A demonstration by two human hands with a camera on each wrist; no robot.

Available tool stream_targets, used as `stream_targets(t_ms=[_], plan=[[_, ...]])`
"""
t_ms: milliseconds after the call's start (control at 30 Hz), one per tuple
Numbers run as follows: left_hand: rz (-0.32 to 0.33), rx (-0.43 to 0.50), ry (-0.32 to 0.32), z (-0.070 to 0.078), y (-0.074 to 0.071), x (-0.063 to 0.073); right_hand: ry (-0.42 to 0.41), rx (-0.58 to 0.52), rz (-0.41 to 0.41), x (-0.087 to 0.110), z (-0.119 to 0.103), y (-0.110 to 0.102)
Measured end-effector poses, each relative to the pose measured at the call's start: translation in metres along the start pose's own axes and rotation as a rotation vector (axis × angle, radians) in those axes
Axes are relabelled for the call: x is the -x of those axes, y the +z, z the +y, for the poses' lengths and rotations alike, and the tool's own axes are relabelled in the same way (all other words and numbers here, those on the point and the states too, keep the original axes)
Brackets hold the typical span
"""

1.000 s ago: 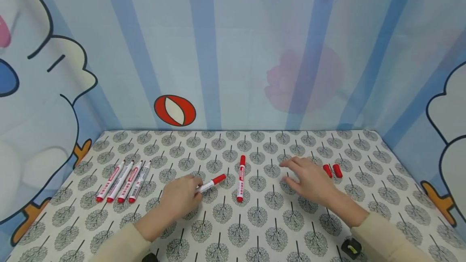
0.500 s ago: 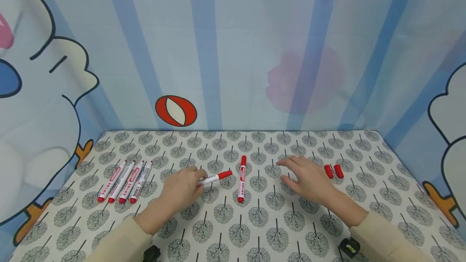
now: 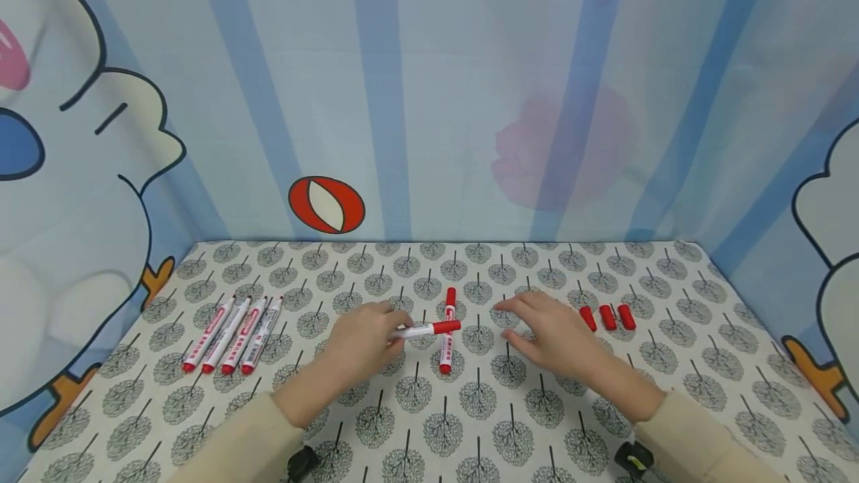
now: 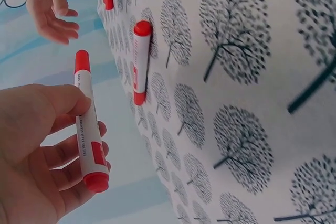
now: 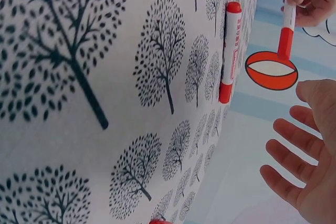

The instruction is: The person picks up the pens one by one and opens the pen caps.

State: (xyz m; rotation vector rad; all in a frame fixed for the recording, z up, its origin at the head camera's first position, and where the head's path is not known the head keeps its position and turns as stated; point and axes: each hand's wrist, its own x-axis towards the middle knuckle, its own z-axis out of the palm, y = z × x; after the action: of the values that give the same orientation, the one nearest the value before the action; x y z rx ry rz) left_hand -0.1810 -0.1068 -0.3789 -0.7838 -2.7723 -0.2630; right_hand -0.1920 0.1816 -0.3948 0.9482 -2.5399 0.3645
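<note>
Your left hand [image 3: 362,339] pinches a marker [image 3: 429,329] at lower centre, overlapping a second marker [image 3: 447,350], while your right hand [image 3: 553,335], lower right, holds nothing, fingers [image 5: 298,138] loosely parted.

Tablecloth [image 3: 409,461]: white, with repeating dark tree print. Near left edge, four markers [image 3: 228,334]: white barrels, red bases. Midway between side edges, lying marker [image 3: 447,351]: white barrel, red lettering, both ends red. Raised marker [image 4: 88,129]: white barrel, dark print, red label block, red ends. Near right edge, three caps [image 3: 607,317]: solid red. Sleeves [image 3: 701,434]: plain cream. Beyond rear edge, backdrop [image 3: 450,147]: pale blue, darker blue stripes.
</note>
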Motion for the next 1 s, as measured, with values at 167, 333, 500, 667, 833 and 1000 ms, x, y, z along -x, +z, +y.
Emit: stream_targets(t_ms=[167,333,500,667,833,1000], plan=[[0.004,0.017,0.024,0.009,-0.002,-0.004,0.012,0.005,-0.021,-0.001,-0.005,0.000],[-0.032,0.026,0.036,0.018,-0.004,-0.007,-0.003,-0.006,-0.019,-0.002,-0.008,0.002],[-0.066,0.046,0.033,0.026,-0.002,-0.010,-0.005,-0.044,-0.028,-0.003,-0.013,0.005],[-0.051,0.042,0.065,0.030,0.000,-0.012,-0.006,-0.051,-0.046,-0.005,-0.018,0.005],[-0.048,0.029,0.074,0.034,0.001,-0.013,-0.012,-0.019,-0.061,-0.005,-0.022,0.007],[-0.039,0.028,0.092,0.037,0.001,-0.015,-0.014,-0.026,-0.067,-0.005,-0.024,0.010]])
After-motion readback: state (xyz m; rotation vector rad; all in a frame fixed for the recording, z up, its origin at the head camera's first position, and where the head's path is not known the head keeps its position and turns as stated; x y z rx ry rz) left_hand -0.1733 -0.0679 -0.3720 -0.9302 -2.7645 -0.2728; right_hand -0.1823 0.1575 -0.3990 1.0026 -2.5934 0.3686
